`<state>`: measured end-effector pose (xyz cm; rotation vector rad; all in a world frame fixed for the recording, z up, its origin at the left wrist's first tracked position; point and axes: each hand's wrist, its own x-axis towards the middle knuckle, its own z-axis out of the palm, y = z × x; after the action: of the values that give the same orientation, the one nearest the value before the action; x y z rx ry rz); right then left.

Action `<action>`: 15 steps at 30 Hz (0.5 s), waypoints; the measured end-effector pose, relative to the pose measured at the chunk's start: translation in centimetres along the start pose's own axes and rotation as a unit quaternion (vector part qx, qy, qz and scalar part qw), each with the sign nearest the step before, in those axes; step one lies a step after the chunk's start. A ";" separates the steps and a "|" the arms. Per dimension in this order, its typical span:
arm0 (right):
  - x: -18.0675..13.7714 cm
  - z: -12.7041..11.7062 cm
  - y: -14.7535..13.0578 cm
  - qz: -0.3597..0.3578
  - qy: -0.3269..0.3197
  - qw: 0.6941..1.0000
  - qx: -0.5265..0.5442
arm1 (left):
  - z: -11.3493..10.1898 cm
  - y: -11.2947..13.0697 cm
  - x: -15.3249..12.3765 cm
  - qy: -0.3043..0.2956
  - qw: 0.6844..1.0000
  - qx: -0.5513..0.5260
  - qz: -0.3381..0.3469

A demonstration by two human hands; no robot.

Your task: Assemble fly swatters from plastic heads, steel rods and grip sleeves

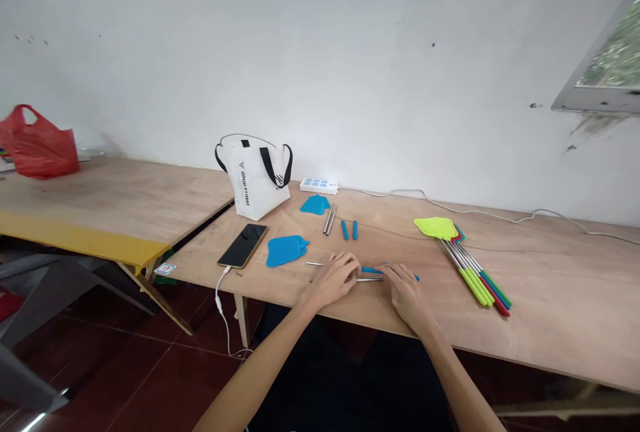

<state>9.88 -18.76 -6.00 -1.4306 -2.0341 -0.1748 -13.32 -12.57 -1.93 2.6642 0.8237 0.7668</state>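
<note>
My left hand (336,277) rests low over the table's front part, its fingers curled down on a thin metal rod (369,279). Another rod end (314,263) pokes out to the left of this hand. Beside it, my right hand (404,285) bends its fingers over blue plastic handles (371,270); part of the blue shows past its far side. The palms hide how the rods and handles meet. Further back lie two loose blue handles (350,230), several metal rods (330,219) and blue fly swatter heads (287,250), with more blue heads (315,204) behind.
Several finished fly swatters (473,272) lie in a bundle at the right. A phone (243,245) on a charging cable and a white bag (257,182) stand at the left. Near the wall are a power strip (319,185) and its cord. A red bag (43,149) sits on another table.
</note>
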 end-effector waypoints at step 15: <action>-1.4 -0.8 2.2 0.178 0.046 0.973 -0.141 | 0.6 -0.4 -0.3 0.015 0.999 0.042 -0.023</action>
<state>12.44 -19.39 -6.68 -1.8989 -1.6932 -0.3797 -13.35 -12.47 -2.69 2.7035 0.9411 0.7791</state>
